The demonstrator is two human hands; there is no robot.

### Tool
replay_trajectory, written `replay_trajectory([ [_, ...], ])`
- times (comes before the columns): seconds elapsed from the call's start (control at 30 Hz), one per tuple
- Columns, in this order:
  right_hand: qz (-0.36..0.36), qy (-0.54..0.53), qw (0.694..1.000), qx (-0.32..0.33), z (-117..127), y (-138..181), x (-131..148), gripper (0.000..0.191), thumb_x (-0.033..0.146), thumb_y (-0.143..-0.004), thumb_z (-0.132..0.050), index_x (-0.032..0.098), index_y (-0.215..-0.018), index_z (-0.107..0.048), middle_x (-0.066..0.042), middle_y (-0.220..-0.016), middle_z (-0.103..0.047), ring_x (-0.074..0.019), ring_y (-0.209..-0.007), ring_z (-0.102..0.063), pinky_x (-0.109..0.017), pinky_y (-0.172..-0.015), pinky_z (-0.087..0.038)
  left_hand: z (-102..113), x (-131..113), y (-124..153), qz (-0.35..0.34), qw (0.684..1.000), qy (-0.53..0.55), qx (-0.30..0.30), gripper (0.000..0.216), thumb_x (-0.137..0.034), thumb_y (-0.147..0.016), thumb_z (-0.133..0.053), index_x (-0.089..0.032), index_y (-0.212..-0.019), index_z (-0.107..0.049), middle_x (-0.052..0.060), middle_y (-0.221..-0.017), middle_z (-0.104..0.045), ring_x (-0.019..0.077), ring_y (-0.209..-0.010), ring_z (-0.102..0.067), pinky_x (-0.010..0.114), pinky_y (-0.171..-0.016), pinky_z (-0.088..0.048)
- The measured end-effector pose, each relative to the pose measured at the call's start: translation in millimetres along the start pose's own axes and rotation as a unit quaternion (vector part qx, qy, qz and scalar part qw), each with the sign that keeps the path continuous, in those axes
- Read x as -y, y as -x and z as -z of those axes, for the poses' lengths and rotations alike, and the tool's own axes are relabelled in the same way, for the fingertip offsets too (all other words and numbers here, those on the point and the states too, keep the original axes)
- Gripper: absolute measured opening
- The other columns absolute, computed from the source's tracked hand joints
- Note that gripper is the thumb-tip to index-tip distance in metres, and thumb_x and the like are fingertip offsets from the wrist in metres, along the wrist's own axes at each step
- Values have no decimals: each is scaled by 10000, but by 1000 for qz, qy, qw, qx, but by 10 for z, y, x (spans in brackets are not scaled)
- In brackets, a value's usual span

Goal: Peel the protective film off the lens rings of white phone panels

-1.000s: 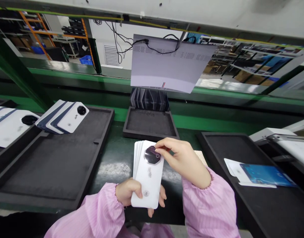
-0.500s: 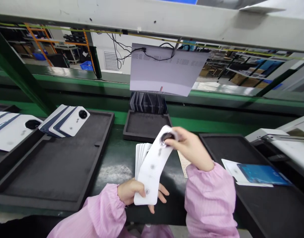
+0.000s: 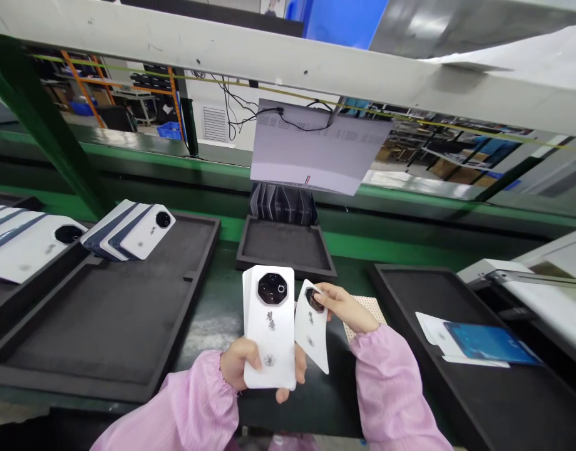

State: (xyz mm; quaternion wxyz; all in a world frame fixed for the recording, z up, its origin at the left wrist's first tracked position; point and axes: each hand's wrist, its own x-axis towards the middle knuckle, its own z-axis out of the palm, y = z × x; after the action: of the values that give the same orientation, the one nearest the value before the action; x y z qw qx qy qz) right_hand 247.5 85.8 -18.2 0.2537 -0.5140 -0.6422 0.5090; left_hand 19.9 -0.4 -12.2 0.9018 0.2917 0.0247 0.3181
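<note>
My left hand grips a fanned stack of white phone back covers from below, thumb over the front one and fingers round the far edge. The front cover has a dark octagonal camera patch at the top, dark characters and a small round mark. Just right of the stack, my right hand pinches a single white phone back cover by its camera patch. That cover is thin, bends in a curve and hangs tilted, apart from the stack's front.
A large black tray on the left carries fanned white covers. Ahead, a small black tray has dark sheets standing behind it. The right tray holds a blue sheet over white pieces. A perforated beige board lies nearby.
My right hand has drawn one cover off the stack and moved it down to the right. The stack's front cover, bent before, now lies flat in my left hand. The view has shifted slightly.
</note>
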Motion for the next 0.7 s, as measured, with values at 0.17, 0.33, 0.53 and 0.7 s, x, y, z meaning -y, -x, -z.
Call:
replay_trajectory([
  [0.17,-8,83,996,-12,-180,-39,-62,200,319,-761,-528,155,-869,-567,-2,-661,-586,-135,-549,-548,-241,-458,-439,44,27,35,23,1000,-2,20,547,-196,-459,-434,-31,-947,-619,161,-855,-624,210,-599,-596,291,-443,-460],
  [0.33,38,185,977,-100,-606,-5,63,55,136,-705,-554,157,-734,-597,-72,-818,-596,-231,-828,-568,-378,-765,-449,1,25,-3,9,1000,3,-13,552,-173,-440,-433,-7,-927,-632,162,-841,-628,232,-646,-614,281,-449,-469],
  [0.53,204,161,922,-286,-377,167,658,100,216,-812,-515,186,-859,-599,-100,-961,-574,-238,-928,-537,-372,-747,-460,29,55,2,53,996,-29,-72,582,-163,-419,-409,-18,-928,-652,135,-813,-661,188,-560,-612,261,-486,-463],
  [0.7,258,173,938,-152,-333,233,1072,20,194,-763,-621,211,-773,-621,-26,-778,-600,-177,-761,-552,-313,-667,-458,86,95,23,73,991,-56,-93,601,-144,-411,-415,-32,-951,-655,123,-820,-670,183,-567,-610,264,-513,-453],
])
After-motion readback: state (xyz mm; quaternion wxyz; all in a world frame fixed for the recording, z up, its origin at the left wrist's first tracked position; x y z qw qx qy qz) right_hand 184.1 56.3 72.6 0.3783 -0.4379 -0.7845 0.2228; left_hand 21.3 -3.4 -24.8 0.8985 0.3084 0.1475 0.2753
